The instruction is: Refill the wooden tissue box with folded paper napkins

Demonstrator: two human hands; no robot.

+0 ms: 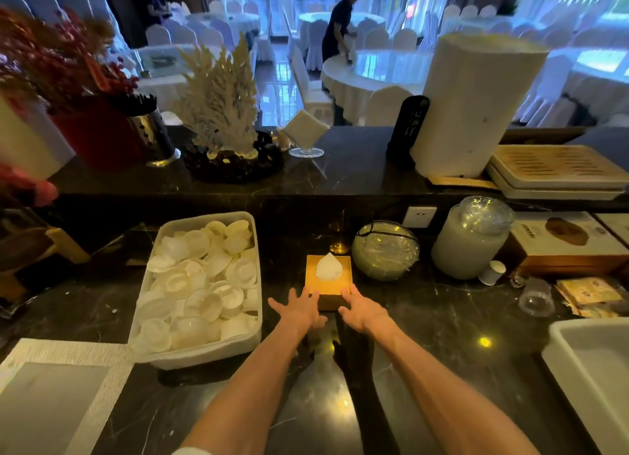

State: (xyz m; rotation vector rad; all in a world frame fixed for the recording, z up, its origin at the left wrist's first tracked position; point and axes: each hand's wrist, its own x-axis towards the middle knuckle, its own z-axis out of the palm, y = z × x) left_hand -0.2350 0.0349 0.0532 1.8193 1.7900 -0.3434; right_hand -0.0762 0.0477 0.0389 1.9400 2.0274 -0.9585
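Observation:
The square wooden tissue box (342,284) stands on the dark marble counter (442,318), just ahead of both hands. A white napkin (328,266) sticks up in a point from the opening in its top. My left hand (301,308) reaches toward the box's near left corner, fingers spread, fingertips at its edge. My right hand (362,306) lies at the near right corner, fingers apart and touching the front edge. Neither hand holds anything.
A white tub of small dishes (200,288) sits left of the box. Behind it stand a round glass jar (384,250) and a lidded white jar (471,238). A small cup (536,298) and a white basin (592,369) are right. A person works at a far table.

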